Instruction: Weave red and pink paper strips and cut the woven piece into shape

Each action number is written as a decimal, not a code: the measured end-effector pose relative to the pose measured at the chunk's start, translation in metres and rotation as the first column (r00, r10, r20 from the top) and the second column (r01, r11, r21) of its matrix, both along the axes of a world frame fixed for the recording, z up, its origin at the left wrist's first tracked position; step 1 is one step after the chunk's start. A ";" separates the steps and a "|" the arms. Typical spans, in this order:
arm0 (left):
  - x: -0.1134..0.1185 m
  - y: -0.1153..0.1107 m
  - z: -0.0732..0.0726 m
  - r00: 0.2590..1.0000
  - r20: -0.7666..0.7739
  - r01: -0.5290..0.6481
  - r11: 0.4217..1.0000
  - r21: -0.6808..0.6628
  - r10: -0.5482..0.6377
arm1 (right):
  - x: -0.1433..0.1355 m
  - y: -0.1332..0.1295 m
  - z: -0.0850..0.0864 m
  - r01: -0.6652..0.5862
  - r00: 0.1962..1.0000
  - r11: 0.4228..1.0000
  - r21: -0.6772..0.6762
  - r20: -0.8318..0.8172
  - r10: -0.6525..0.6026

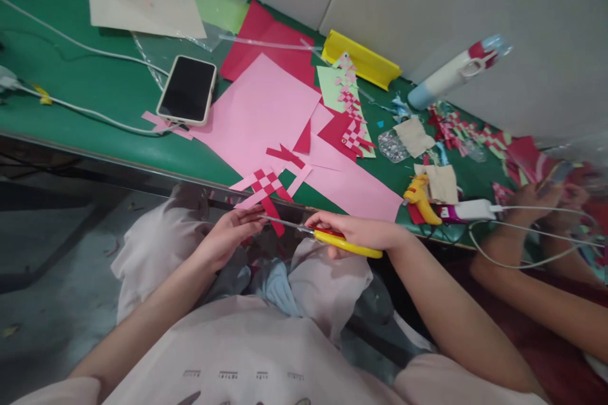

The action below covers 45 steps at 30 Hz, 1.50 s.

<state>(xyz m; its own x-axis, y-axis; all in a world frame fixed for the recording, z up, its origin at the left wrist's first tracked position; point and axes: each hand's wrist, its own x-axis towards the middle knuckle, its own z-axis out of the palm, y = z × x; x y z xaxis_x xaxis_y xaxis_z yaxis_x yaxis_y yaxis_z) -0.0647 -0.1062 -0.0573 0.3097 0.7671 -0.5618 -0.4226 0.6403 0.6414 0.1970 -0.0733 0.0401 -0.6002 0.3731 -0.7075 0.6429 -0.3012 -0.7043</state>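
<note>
My right hand (344, 231) is wrapped round the handles of a pair of scissors (349, 245) with yellow grips and a little red on them. Their blades point left, toward a red strip of a woven paper piece (266, 183). This piece is a pink and red checked weave with loose strips sticking out. My left hand (235, 231) pinches the lower strips of the weave at the table's front edge. Just beyond the weave lie a folded red strip (286, 155) and large pink paper sheets (261, 107).
A phone (187, 90) with a white cable lies at left. Finished woven paper fish (349, 98) rest on green paper, near a yellow holder (361, 60). A bottle (456, 76) stands by the wall. At right, another person's hands (546, 202) work with coloured strips.
</note>
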 end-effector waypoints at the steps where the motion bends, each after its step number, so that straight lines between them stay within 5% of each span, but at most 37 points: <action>1: -0.001 0.001 0.002 1.000 0.008 -0.017 1.000 0.006 0.017 | 0.004 -0.006 -0.003 0.059 0.998 0.998 0.001 -0.016 -0.059; 8: -0.010 0.012 0.017 0.983 -0.164 -0.080 0.997 0.022 0.083 | 0.015 -0.054 -0.034 0.455 0.869 0.879 -0.146 -0.144 -0.473; 12: -0.009 0.020 0.016 0.975 -0.197 -0.103 0.994 0.025 0.106 | 0.012 -0.080 -0.049 0.652 0.698 0.723 -0.228 -0.194 -0.690; 19: -0.002 0.018 0.019 0.991 -0.094 -0.099 0.995 0.005 0.099 | -0.006 -0.099 -0.059 0.758 0.495 0.532 -0.377 -0.198 -0.846; 23: 0.009 0.010 0.023 0.995 0.001 -0.101 0.986 -0.134 0.102 | -0.023 -0.101 -0.072 0.810 0.473 0.550 -0.205 -0.326 -0.818; 27: 0.019 0.007 0.031 0.981 0.097 -0.136 0.956 -0.259 0.166 | -0.032 -0.100 -0.078 0.883 0.391 0.467 -0.058 -0.462 -0.796; 31: 0.027 0.007 0.046 0.953 0.187 -0.169 0.932 -0.320 0.237 | -0.034 -0.093 -0.082 0.905 0.401 0.419 0.072 -0.477 -0.782; 38: 0.034 0.005 0.065 0.894 0.302 -0.221 0.912 -0.344 0.331 | -0.046 -0.065 -0.082 0.933 0.319 0.355 0.054 -0.577 -0.752; 45: 0.037 -0.006 0.057 0.933 0.219 -0.216 0.930 -0.298 0.287 | -0.042 -0.039 -0.064 0.942 0.318 0.314 0.118 -0.608 -0.727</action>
